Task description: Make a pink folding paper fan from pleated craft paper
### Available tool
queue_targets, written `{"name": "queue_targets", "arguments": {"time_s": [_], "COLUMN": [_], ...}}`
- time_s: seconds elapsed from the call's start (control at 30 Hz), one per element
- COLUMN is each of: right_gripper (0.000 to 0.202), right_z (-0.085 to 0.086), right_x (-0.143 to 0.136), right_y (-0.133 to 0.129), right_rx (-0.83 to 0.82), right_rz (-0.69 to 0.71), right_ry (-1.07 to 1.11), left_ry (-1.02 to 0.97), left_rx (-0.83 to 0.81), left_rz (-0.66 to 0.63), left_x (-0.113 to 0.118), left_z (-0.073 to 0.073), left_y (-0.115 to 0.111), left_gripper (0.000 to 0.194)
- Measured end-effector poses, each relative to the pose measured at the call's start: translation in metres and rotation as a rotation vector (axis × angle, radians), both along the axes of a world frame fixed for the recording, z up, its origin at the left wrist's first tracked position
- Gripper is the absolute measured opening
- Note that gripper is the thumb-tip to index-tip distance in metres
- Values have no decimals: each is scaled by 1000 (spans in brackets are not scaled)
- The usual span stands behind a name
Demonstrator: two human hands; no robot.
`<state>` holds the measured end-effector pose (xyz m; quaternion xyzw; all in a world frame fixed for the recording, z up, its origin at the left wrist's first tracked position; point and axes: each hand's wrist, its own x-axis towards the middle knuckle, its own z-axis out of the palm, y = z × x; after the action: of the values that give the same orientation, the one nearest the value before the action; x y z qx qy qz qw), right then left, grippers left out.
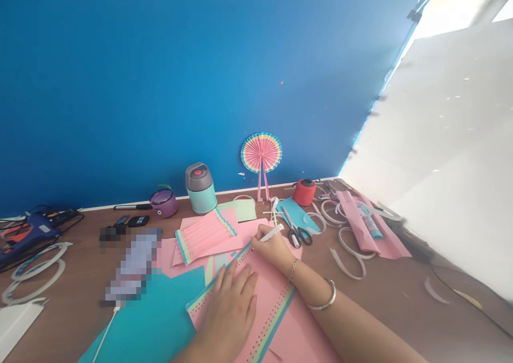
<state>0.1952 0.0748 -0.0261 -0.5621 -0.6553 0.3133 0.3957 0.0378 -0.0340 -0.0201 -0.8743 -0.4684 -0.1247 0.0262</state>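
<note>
Smooth pink paper (312, 325) lies nearest me, below my grip, and on it slants the dotted sheet (267, 288), right under both my palms. My left hand (230, 304) is spread flat across it, fingers slightly parted, while my right hand (276, 250) pinches a slim white pen (272, 232), its tip down at the sheet's far edge. Bands of teal and pale yellow border both long sides. On the near side, the dots look complete along the part I can see; the far row runs up toward my pen, but my hands hide whether any stretch is bare. The sheet lies flat, with no pleats visible, so I judge any folding undone. Left of my grip spreads a matte teal sheet (160, 309). Just beyond my fingers rests a ridged, accordion-pleated piece (206, 237), its bands matching. Right of the pen sit scissors (295, 233) with dark loops, and springy white strips (352, 269) curl farther right. Farther off stand a rounded aqua flask (202, 194) and, against the blue wall (160, 85), a crisp, round pleated rosette (262, 153) with two pink tails.
</note>
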Motion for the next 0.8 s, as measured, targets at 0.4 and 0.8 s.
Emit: {"name": "queue_targets", "arguments": {"time_s": [0.4, 0.8], "right_gripper": [21, 21], "right_z": [-2, -2], "right_x": [1, 2], "right_y": [4, 4], "right_rx": [46, 44], "right_rz": [-28, -44], "right_ry": [57, 40], "left_ry": [29, -2], "left_rx": [-11, 8], "left_rz": [2, -4], "left_x": [0, -1], "left_z": [1, -1], "left_y": [-1, 0], "left_gripper": [41, 40]}}
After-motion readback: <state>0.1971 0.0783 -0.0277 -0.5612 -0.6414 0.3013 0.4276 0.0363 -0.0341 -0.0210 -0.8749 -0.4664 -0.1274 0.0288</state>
